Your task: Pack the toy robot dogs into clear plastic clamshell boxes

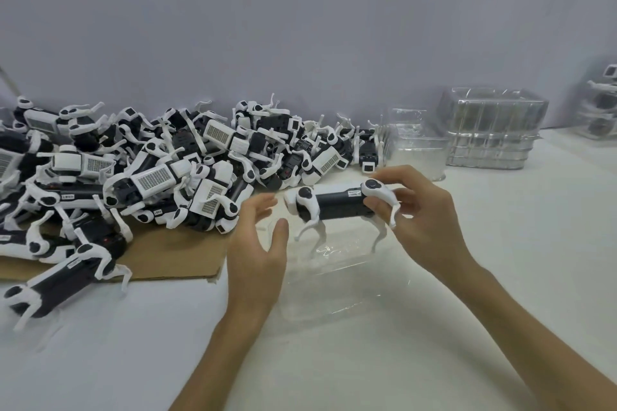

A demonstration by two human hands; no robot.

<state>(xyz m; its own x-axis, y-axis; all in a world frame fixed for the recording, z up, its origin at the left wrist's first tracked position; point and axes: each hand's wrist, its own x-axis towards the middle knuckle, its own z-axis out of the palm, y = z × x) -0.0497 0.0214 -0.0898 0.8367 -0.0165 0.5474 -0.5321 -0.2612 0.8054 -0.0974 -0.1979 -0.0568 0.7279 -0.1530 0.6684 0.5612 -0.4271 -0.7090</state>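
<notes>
One toy dog (pixel 337 205) apart, perhaps thirty more in the pile (pixel 150 170); one open clear box (pixel 337 280); one cardboard sheet (pixel 173 253); two box stacks (pixel 494 133).

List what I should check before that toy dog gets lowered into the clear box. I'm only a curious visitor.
1. Grip: ok, the right hand curls its fingers round the rear of the toy dog.
2. Helper: ok, the left hand is open and holds nothing.
3. Target: ok, the clear box lies on the table below the dog's legs.
4. Box fully open and empty: cannot tell, too transparent.
5. Spares: ok, a stack of boxes stands at the back right.
</notes>
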